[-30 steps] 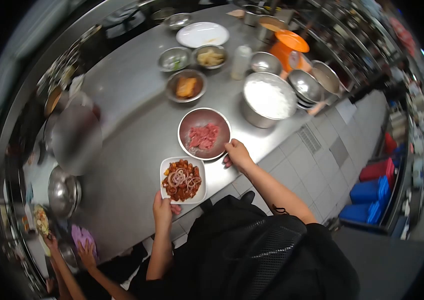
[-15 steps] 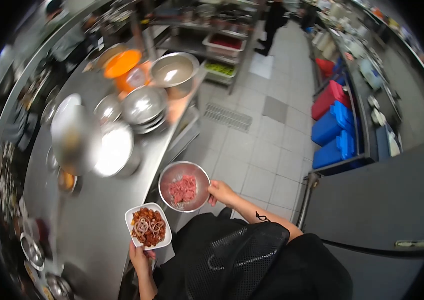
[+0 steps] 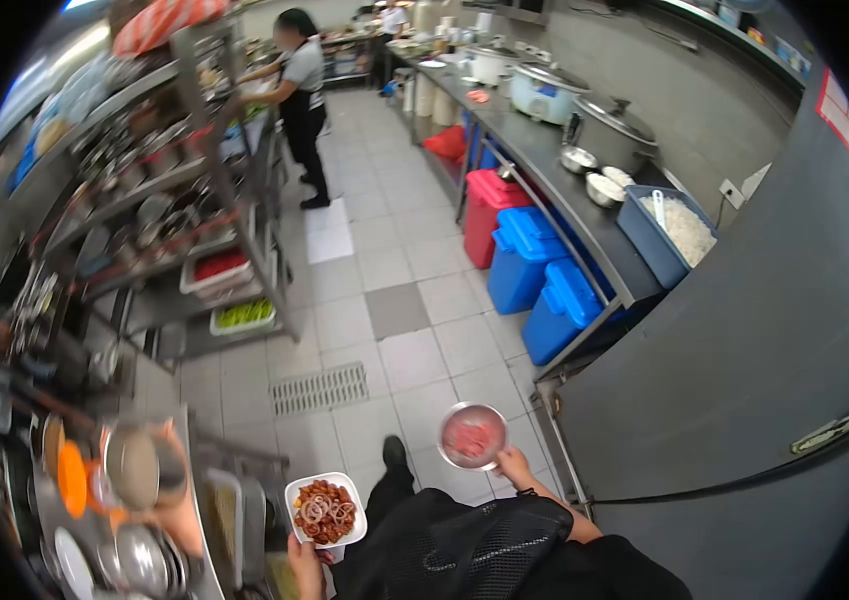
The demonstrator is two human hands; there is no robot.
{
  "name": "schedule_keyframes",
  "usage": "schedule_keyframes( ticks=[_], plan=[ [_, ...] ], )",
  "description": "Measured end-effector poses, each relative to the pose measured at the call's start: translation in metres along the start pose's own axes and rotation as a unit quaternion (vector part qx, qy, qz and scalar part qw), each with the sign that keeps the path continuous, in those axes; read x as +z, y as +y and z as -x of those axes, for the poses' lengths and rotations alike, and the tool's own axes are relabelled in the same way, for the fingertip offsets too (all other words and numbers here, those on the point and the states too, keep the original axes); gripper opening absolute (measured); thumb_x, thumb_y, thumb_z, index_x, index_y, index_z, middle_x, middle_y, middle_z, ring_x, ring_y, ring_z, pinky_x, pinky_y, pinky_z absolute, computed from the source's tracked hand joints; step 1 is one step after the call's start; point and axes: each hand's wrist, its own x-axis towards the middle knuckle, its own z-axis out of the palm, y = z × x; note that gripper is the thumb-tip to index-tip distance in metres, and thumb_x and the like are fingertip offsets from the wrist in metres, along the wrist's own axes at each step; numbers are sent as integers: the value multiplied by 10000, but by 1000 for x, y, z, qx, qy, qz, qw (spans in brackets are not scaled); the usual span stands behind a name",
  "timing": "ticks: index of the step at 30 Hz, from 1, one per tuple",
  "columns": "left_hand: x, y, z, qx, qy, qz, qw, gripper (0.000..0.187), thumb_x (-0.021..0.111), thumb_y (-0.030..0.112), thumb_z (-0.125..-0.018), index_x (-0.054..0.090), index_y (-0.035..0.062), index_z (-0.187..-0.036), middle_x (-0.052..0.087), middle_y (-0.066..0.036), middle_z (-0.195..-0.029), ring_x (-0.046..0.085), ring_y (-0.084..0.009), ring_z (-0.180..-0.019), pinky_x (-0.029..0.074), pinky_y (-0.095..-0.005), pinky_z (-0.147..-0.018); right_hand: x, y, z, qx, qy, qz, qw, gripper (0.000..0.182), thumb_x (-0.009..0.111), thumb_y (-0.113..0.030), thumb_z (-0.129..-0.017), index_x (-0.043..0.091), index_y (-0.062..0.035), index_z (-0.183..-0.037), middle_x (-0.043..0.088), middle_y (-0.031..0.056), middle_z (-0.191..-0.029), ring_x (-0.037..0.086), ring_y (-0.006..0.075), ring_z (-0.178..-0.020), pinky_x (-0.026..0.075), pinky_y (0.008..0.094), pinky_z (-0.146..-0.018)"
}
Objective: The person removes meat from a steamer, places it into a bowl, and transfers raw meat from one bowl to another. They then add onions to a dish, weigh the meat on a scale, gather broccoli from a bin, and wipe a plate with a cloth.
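My left hand (image 3: pixel 308 566) grips the near edge of a square white dish (image 3: pixel 357 527), held level in front of me. Browned chunks of food with sliced onion rings (image 3: pixel 325 510) fill it. Out to the right, my right hand (image 3: pixel 513 468) is closed on the rim of a round metal bowl (image 3: pixel 448 424). Raw pink meat pieces (image 3: pixel 473 439) lie at the bottom of that bowl. Both vessels are above the tiled floor, apart from each other.
At lower left, a steel table (image 3: pixel 207 560) carries metal bowls and an orange container (image 3: pixel 72 478). Blue bins (image 3: pixel 565 310) and a red bin (image 3: pixel 492 215) stand under the right counter. A tub of rice (image 3: pixel 685 235) sits above. A grey door (image 3: pixel 735 370) is close right; a person (image 3: pixel 303 100) works ahead.
My view has swung right and up toward the aisle, and the steel table has shifted to lower left. Both hands still hold the same dish and bowl, with the bowl now farther right.
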Motion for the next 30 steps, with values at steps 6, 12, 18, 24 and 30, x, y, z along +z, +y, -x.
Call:
schedule_keyframes(
  ticks=[6, 12, 18, 24, 30],
  plan=[
    [175, 61, -198, -16, -178, -67, 982, 326, 380, 49, -822, 445, -1, -1138, 573, -118, -704, 525, -174, -385, 414, -263, -332, -115, -28, 33, 183, 282, 1, 942, 335, 564, -196, -758, 559, 32, -1003, 625, 163, -769, 628, 233, -533, 502, 313, -415],
    [394, 155, -322, 9, -332, -172, 927, 287, 384, 59, -825, 426, -18, -1098, 548, -106, -666, 525, -174, -402, 424, -270, -343, -116, -2, 27, 287, 439, -93, 847, 272, 461, -191, -831, 546, 43, -941, 628, 170, -739, 615, 252, -486, 507, 357, -385],
    [596, 169, -368, -47, -392, -156, 905, 259, 410, 77, -826, 425, -11, -1070, 549, -111, -671, 536, -173, -425, 433, -281, -352, -72, 23, -68, 432, 458, -288, 722, 301, 510, -265, -840, 579, 26, -870, 622, 145, -715, 601, 260, -509, 474, 390, -405],
    [763, 202, -394, -60, -422, -135, 895, 290, 413, 98, -833, 439, -18, -1097, 553, -105, -671, 539, -166, -441, 432, -280, -367, -132, -33, -217, 399, 398, -309, 767, 308, 518, -274, -838, 581, 25, -872, 618, 142, -710, 600, 257, -517, 472, 388, -410],
    [931, 262, -458, -24, -421, -88, 902, 283, 380, 82, -829, 433, -24, -1086, 556, -110, -666, 527, -173, -412, 417, -280, -347, -227, -124, -341, 259, 381, -295, 837, 315, 526, -284, -835, 583, 24, -873, 614, 139, -706, 598, 253, -525, 469, 385, -416]
  ],
)
